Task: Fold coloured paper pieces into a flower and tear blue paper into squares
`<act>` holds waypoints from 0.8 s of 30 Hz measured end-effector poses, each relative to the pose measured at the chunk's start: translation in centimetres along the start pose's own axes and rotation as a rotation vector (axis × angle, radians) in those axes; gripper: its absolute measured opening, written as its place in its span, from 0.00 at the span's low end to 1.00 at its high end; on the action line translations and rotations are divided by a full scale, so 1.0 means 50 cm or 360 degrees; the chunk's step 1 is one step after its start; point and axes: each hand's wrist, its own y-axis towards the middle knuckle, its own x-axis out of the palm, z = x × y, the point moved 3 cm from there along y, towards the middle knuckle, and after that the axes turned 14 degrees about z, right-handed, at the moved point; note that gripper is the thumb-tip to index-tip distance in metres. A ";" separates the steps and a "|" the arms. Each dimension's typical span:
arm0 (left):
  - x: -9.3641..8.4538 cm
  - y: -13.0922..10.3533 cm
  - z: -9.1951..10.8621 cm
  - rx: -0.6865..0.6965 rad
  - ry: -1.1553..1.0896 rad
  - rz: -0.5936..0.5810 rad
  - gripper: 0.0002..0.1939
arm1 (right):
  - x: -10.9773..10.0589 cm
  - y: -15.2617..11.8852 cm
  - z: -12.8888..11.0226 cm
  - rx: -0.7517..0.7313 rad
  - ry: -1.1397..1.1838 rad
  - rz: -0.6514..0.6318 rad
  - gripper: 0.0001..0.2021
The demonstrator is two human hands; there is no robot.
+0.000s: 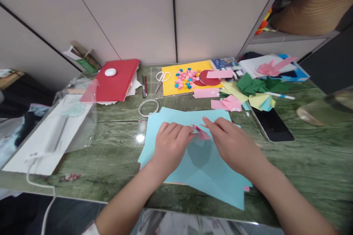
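Observation:
A small pink paper piece [202, 133] is held above light blue sheets [220, 180] spread on the green table. My left hand [172, 145] is closed on its left side, fingers curled and thumb pressed in. From the right, my right hand [230, 141] pinches the paper's other side between thumb and forefinger. Both hands cast a shadow on the blue sheets. The fingers partly hide the paper, so its exact shape is unclear.
Behind the sheets are a tape roll [148, 108], scissors [162, 78] and a yellow sheet [169, 88] with coloured paper balls. A phone [274, 126] and green paper [250, 84] lie right. A red folder [118, 80] and white board [49, 154] lie left.

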 end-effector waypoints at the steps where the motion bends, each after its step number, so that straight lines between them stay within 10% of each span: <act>1: 0.000 0.000 0.001 0.0011 -0.0004 0.0015 0.07 | 0.003 -0.001 -0.002 -0.0077 -0.0016 0.0025 0.18; 24: -0.002 0.003 0.002 0.0045 0.0084 0.0006 0.08 | -0.026 0.008 -0.022 -0.0192 0.0190 0.0345 0.12</act>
